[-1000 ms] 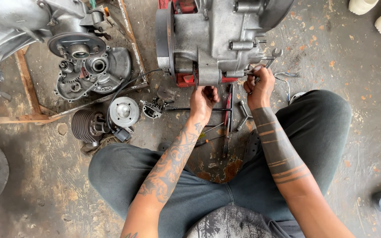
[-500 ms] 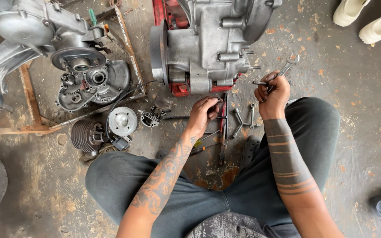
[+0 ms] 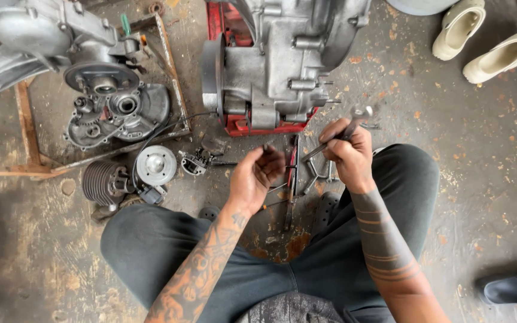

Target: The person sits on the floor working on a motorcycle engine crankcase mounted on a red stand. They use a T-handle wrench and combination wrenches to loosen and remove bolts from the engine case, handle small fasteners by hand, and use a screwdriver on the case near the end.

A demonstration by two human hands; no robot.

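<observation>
The right hand is closed around a wrench, its head raised toward the engine block just above, likely so it can reach the studs on that side. The left hand is cupped with fingers curled, below the engine block; whether it holds some small part I cannot tell. More tools lie on the floor between the hands, within easy reach below the engine block

Single head cam, looking straight down, close over lap, floor w/ engine ahead
</observation>
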